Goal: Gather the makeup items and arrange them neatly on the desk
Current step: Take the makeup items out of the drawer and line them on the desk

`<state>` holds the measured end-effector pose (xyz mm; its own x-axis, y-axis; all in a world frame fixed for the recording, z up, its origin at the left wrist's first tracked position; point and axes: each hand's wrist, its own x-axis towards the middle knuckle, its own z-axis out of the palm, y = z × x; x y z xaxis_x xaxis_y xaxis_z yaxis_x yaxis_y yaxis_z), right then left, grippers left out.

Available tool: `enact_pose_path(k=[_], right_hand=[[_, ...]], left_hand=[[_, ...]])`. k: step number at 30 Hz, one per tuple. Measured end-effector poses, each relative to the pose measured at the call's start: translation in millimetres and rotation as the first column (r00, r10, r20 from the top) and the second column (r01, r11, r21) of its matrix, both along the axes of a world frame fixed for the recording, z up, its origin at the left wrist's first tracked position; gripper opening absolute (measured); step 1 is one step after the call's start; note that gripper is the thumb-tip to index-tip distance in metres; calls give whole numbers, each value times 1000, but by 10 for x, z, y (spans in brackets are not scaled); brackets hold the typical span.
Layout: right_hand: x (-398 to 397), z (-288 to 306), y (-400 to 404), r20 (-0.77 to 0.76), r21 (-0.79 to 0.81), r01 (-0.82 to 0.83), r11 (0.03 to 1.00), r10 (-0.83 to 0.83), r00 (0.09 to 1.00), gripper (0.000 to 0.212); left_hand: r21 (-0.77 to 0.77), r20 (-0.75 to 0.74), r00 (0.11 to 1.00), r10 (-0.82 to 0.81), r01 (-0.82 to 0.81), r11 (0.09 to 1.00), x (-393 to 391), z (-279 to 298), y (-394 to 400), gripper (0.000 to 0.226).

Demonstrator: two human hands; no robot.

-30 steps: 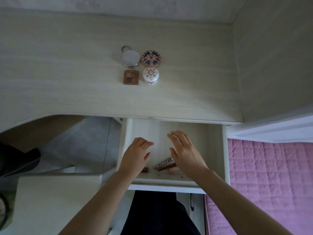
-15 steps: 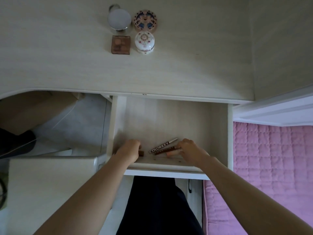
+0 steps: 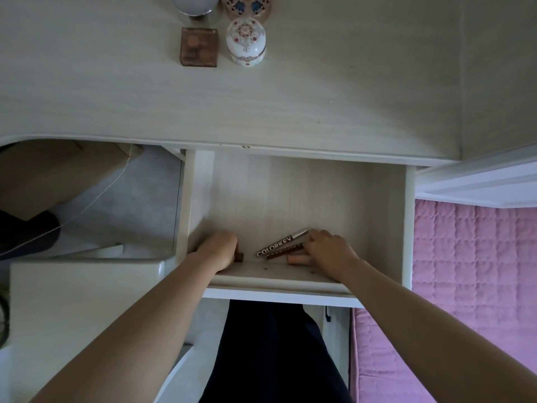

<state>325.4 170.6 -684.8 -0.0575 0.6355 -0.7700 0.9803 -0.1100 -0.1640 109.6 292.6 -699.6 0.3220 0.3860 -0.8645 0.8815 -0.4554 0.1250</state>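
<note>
In the open drawer point(image 3: 200, 199), near its front wall, lie two brown COLORKEY tubes point(image 3: 277, 246), a peach stick point(image 3: 295, 259) and a small brown item point(image 3: 240, 256). My left hand point(image 3: 218, 251) curls over the small brown item, hiding most of it. The fingers of my right hand point(image 3: 328, 251) curl round the right ends of the tubes, just above the peach stick. On the desk point(image 3: 87, 97) stand a brown square palette point(image 3: 199, 48), a white ornate jar point(image 3: 246, 42), a patterned pink compact point(image 3: 247, 7) and a silver round mirror point(image 3: 194, 4), set two by two.
A pink quilted bed point(image 3: 470, 271) lies to the right of the drawer. To the left are a white chair or box point(image 3: 72, 286) and a thin cable over the floor point(image 3: 96, 199). My dark clothing point(image 3: 273, 350) shows below the drawer front.
Both hands dropped from hovering over the drawer to its front. The left curled over the brown item, the right onto the tubes. The view tilted down, so the desk items shifted up.
</note>
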Motion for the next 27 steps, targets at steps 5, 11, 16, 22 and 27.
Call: enact_pose_path(k=[5,11,16,22,27], right_hand=[[46,18,-38,-85,10,104,995,-102,991,34],[141,45,-57,-201,-87,271,958,-284,938,26],[159,50,-92,-285,-88,347,934,-358,889,28],[170,-49,-71,-291,-61,373,926,-374,881,29],[140,-188,-58,-280,127,235,964,-193,941,27]], left_hand=[[-60,49,996,69,-66,996,4,-7,31,19],[-83,230,938,260,-247,965,12,23,11,21],[-108,308,878,366,-350,930,156,46,-45,22],[-123,345,834,432,-416,901,464,39,-137,17],[-60,364,861,356,-360,931,635,-25,-220,23]])
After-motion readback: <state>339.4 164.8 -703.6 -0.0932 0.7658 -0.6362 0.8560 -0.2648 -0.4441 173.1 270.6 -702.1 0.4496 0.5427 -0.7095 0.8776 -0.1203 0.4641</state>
